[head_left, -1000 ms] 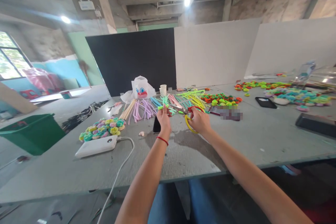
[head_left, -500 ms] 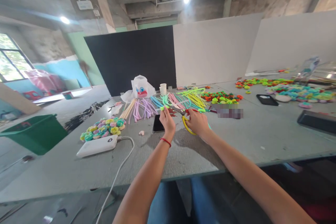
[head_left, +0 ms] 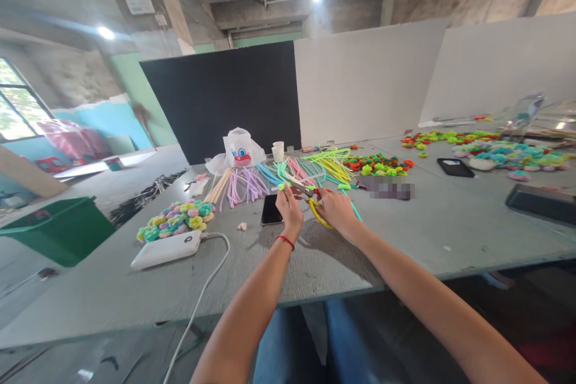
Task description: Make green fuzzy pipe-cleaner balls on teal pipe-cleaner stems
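Observation:
My left hand (head_left: 290,213), with a red string on its wrist, pinches a small bright green fuzzy pipe cleaner piece (head_left: 283,186). My right hand (head_left: 335,209) grips scissors (head_left: 318,216) with yellow and red handles. Their blades point left and reach close to the green piece; whether they touch it I cannot tell. Behind both hands lie bundles of fuzzy pipe cleaners, among them purple ones (head_left: 245,185) and yellow-green ones (head_left: 333,162). A black phone (head_left: 271,211) lies on the table beside my left hand, partly covered by it.
Pastel fuzzy flowers (head_left: 175,220) and a white power bank (head_left: 166,249) with a cable lie left on the grey table (head_left: 405,246). Orange and green fuzzy pieces (head_left: 380,164) sit behind my right hand. A white plastic bag (head_left: 243,147) and paper cups (head_left: 278,150) stand farther back. A green bin (head_left: 58,231) is at left.
Both hands stay close together, with the left hand shifted very slightly right. More of a teal strand shows beside my right hand. The view has moved a little.

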Demonstrator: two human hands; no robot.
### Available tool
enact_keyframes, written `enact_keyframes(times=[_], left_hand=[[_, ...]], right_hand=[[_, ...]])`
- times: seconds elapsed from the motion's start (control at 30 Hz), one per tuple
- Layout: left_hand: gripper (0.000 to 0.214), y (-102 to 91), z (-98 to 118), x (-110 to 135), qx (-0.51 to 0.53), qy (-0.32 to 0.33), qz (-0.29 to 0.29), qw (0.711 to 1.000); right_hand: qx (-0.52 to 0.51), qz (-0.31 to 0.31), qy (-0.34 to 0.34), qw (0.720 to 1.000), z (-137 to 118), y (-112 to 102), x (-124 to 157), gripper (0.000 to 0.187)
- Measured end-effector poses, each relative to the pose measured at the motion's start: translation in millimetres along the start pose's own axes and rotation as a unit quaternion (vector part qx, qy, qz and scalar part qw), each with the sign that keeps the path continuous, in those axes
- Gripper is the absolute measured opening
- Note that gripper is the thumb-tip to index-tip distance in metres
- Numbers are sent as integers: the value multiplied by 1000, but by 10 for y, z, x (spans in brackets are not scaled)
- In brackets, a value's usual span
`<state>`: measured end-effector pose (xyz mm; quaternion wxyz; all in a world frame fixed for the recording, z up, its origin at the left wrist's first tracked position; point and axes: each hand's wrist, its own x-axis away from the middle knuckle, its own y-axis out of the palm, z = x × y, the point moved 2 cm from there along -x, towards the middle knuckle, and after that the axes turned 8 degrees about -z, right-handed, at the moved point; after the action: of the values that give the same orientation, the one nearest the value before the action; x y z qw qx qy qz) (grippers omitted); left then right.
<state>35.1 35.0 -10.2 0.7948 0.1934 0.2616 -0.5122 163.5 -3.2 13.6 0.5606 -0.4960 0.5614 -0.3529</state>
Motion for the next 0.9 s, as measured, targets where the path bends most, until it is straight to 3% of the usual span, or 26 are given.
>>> enact_keyframes(times=[0.33, 0.63, 0.9], left_hand=[[34, -2, 14, -18, -20, 20, 13, 1000], [36, -30, 3, -32, -24, 33, 2, 999], [32, -26, -82, -76, -28, 71, 18, 997]], right_hand=[[22, -37, 3, 999, -58, 8, -14, 47], [26, -48, 18, 998, -89, 82, -23, 43], [26, -39, -9, 999, -60, 144, -63, 44]])
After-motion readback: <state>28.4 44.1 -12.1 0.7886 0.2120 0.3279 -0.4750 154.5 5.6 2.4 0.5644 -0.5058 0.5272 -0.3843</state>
